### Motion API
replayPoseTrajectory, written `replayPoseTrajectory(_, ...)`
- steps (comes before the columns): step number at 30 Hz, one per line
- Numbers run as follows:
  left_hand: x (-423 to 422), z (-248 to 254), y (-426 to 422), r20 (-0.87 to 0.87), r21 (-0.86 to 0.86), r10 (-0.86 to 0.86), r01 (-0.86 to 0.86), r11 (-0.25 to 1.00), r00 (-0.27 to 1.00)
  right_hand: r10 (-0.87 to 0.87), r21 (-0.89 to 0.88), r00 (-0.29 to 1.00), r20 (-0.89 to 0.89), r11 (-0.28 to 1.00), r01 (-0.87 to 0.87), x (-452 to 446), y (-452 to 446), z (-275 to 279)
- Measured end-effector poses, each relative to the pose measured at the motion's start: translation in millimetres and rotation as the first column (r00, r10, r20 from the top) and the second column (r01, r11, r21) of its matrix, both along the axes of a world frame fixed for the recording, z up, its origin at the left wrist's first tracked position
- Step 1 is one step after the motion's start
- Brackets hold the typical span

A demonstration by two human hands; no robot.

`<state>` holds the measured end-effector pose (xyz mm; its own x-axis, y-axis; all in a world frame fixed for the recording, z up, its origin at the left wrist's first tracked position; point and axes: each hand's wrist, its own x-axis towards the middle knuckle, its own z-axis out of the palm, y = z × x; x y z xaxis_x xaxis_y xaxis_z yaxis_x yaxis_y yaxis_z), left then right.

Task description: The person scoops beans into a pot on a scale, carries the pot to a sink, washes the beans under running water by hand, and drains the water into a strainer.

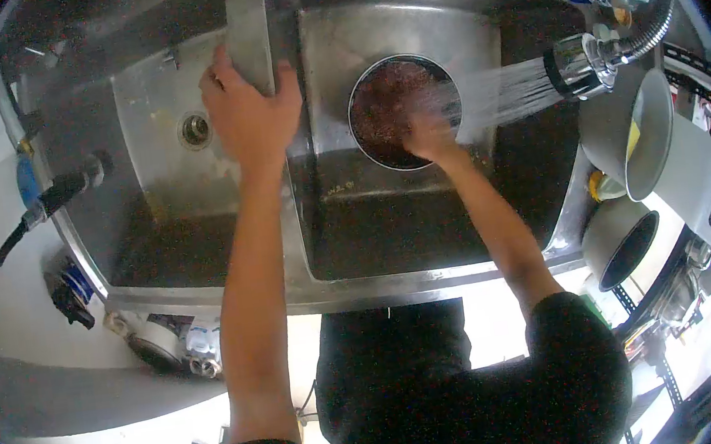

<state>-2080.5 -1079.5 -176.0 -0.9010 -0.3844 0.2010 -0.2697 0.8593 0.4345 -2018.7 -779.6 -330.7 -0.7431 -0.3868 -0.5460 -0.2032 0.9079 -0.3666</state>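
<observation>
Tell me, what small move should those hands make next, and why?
Probably a gentle stir by the right hand: it is already in the round pot, among the reddish-brown contents, and the water spray is running toward them, so stirring should spread the water through.

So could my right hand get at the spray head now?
Probably, yes: the right hand is in the round bowl, the spray head is off to its right, and past the rim only running water shows between them.
</observation>
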Motion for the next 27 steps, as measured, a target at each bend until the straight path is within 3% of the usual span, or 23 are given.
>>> replayPoseTrajectory(1,-0.3,0.4,-0.2,-0.009,-0.013,-0.006,0.006,1.000,1.000,-0.138,-0.023,0.985,-0.106,0.990,0.136,-1.6,9.5,-10.6)
replayPoseTrajectory(3,2.1,1.1,1.9,-0.042,-0.101,-0.020,0.015,0.995,0.999,-0.059,0.133,0.986,-0.154,0.988,0.080,-14.4,25.5,-68.0)
replayPoseTrajectory(5,0.3,0.8,4.0,-0.078,-0.141,-0.029,0.018,0.990,0.997,-0.414,-0.149,0.908,0.072,0.895,0.420,-36.4,26.3,-94.1)
replayPoseTrajectory(6,-0.5,-0.1,4.6,-0.094,-0.133,-0.028,0.015,0.991,0.995,-0.618,-0.365,0.666,0.418,0.557,0.746,-44.0,20.3,-97.8)
replayPoseTrajectory(7,2.6,-0.5,4.8,-0.103,-0.125,-0.025,0.012,0.992,0.994,-0.565,-0.361,0.338,0.753,0.075,0.930,-47.9,17.7,-99.5)
replayPoseTrajectory(10,3.6,-12.1,0.4,-0.130,-0.164,-0.032,0.011,0.986,0.991,-0.299,-0.200,0.144,0.943,-0.166,0.965,-37.9,21.9,-168.9)
replayPoseTrajectory(13,6.0,-15.5,-1.6,-0.083,-0.268,-0.053,0.029,0.963,0.995,-0.312,-0.288,0.280,0.908,0.022,0.957,-40.1,-5.4,-155.1)
replayPoseTrajectory(16,7.0,-19.0,0.9,-0.056,-0.221,0.026,-0.038,0.975,0.998,-0.314,-0.337,0.397,0.863,0.228,0.914,-28.9,-17.8,-136.6)
replayPoseTrajectory(18,5.5,-19.7,-2.7,-0.080,-0.192,-0.021,0.006,0.981,0.997,-0.107,-0.548,0.846,0.523,0.718,0.429,-13.5,-11.6,-163.3)
replayPoseTrajectory(19,7.9,-20.3,-4.9,-0.087,-0.179,-0.044,0.027,0.983,0.995,0.106,-0.528,0.939,0.326,0.845,0.087,0.1,-7.1,-178.4)
replayPoseTrajectory(21,7.6,-18.7,-6.2,-0.129,-0.123,-0.083,0.067,0.990,0.988,0.086,-0.260,0.983,0.159,0.965,-0.042,13.8,9.4,-125.1)
replayPoseTrajectory(22,7.2,-19.9,-6.5,-0.152,-0.092,-0.098,0.085,0.992,0.983,0.017,-0.227,0.991,0.129,0.974,0.013,7.4,18.6,-109.5)
replayPoseTrajectory(23,6.9,-22.3,-6.1,-0.137,-0.175,-0.075,0.050,0.983,0.988,-0.052,-0.199,0.994,0.098,0.977,0.071,1.1,27.9,-94.1)
replayPoseTrajectory(24,7.4,-24.2,-4.4,-0.128,-0.255,-0.052,0.017,0.967,0.990,-0.203,-0.282,0.970,0.133,0.930,0.234,-7.8,40.1,-94.5)
replayPoseTrajectory(25,8.9,-26.1,-1.0,-0.119,-0.334,-0.026,-0.015,0.942,0.993,-0.344,-0.355,0.922,0.179,0.851,0.387,-15.1,53.6,-96.6)
replayPoseTrajectory(26,9.5,-24.4,6.7,-0.156,-0.276,-0.009,-0.035,0.960,0.988,-0.469,-0.418,0.851,0.235,0.742,0.524,-24.2,62.9,-97.8)
replayPoseTrajectory(27,10.5,-22.1,18.7,-0.190,-0.216,0.014,-0.055,0.975,0.982,-0.431,-0.505,0.803,0.411,0.626,0.594,-36.9,66.6,-91.4)
